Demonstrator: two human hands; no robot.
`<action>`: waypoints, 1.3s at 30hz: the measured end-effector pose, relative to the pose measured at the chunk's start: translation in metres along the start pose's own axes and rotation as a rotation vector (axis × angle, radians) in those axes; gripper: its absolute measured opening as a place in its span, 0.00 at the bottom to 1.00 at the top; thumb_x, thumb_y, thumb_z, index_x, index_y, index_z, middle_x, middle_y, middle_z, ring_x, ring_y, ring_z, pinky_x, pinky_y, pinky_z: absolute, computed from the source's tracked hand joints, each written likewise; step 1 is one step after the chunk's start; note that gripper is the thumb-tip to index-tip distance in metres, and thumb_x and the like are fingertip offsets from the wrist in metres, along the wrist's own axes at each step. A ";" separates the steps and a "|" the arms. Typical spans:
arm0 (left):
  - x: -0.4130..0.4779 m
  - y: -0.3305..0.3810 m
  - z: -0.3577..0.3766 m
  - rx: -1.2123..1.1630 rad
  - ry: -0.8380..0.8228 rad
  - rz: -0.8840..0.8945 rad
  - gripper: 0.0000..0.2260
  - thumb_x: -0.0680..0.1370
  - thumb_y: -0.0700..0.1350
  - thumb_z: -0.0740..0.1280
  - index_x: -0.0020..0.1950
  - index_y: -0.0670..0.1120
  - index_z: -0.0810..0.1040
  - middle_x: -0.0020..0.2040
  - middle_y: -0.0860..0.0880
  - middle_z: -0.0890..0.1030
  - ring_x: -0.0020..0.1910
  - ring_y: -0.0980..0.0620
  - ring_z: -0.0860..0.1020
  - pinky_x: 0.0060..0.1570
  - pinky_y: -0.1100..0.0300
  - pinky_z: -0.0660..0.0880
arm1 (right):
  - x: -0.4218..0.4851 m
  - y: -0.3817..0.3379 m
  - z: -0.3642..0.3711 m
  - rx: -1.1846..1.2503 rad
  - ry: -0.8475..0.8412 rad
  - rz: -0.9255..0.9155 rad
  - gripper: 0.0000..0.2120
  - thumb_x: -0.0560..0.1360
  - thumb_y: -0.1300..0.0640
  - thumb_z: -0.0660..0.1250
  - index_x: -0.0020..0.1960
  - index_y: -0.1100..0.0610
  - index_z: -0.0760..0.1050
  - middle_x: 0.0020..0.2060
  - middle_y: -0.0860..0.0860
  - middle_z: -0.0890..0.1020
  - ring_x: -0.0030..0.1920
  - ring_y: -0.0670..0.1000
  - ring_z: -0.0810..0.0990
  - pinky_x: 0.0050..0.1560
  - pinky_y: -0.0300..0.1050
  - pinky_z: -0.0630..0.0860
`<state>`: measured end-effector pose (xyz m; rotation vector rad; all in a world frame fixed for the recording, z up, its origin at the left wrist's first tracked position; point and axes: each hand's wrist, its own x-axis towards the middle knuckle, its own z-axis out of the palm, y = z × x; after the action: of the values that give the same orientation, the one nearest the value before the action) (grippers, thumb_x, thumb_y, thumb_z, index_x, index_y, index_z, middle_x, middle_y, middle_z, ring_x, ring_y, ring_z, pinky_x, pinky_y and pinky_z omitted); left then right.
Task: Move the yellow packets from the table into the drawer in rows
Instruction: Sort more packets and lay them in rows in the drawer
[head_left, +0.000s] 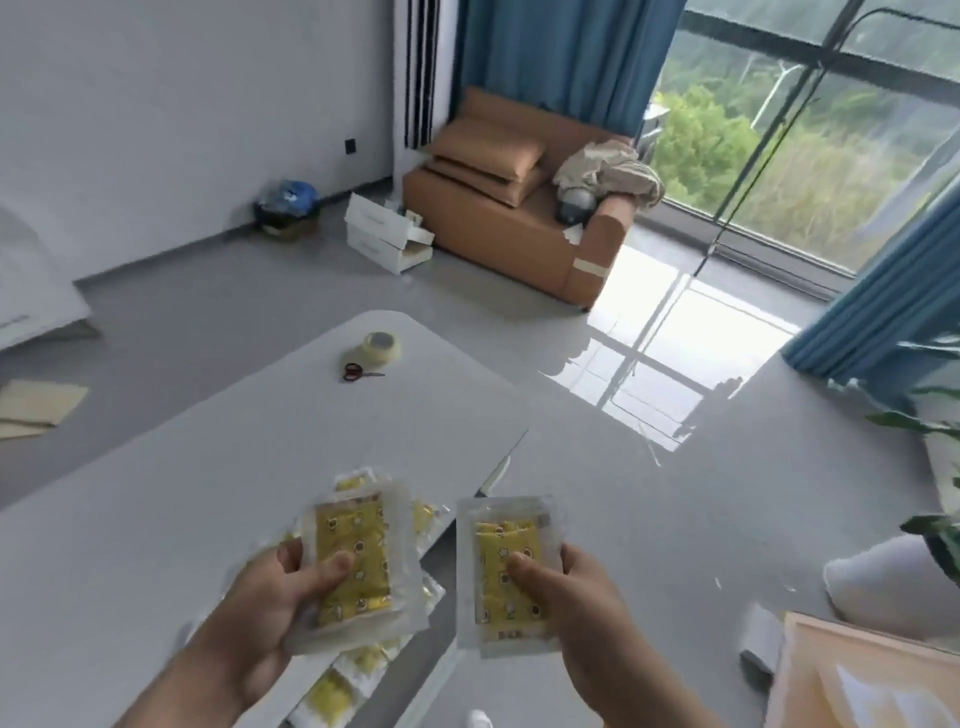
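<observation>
A yellow packet (496, 540) is pinched in the right hand (587, 618), its long side pointing away. A small stack (358, 540) is gripped in the left hand (265, 608), over more packets (330, 691) lying on the bench (208, 467). The drawer is not clearly seen.

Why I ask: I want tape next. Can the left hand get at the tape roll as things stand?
Probably not yet: the left hand grips yellow packets, and the tape roll sits at the far end of the table, beyond the scissors.

Clear-wrapped yellow packet stack (363, 535) and single packet (501, 538) aloft, more packets (330, 693) below.
</observation>
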<state>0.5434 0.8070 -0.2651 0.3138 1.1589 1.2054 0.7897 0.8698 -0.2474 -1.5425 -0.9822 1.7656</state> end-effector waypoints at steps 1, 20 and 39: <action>0.000 0.004 -0.005 -0.023 0.063 0.024 0.16 0.67 0.35 0.69 0.53 0.31 0.78 0.49 0.31 0.82 0.37 0.40 0.84 0.32 0.50 0.82 | 0.015 -0.008 0.010 -0.040 -0.055 0.008 0.11 0.69 0.63 0.74 0.50 0.66 0.80 0.42 0.65 0.85 0.40 0.62 0.84 0.42 0.55 0.81; 0.180 -0.022 0.047 -0.286 0.757 0.206 0.28 0.50 0.51 0.84 0.43 0.38 0.81 0.45 0.39 0.85 0.45 0.43 0.83 0.54 0.49 0.72 | 0.327 -0.076 0.030 -0.515 -0.526 0.067 0.05 0.72 0.65 0.72 0.47 0.63 0.80 0.41 0.61 0.86 0.43 0.62 0.85 0.47 0.65 0.81; 0.405 -0.212 -0.130 -0.284 0.912 0.518 0.10 0.59 0.51 0.76 0.35 0.47 0.83 0.42 0.47 0.85 0.49 0.44 0.82 0.60 0.39 0.73 | 0.535 0.188 0.115 -0.524 -0.624 -0.176 0.18 0.70 0.56 0.75 0.51 0.67 0.75 0.45 0.65 0.84 0.45 0.66 0.84 0.48 0.68 0.79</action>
<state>0.5185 1.0178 -0.6899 -0.2073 1.7012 2.0574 0.6014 1.1878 -0.6923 -1.1226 -1.9449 1.9988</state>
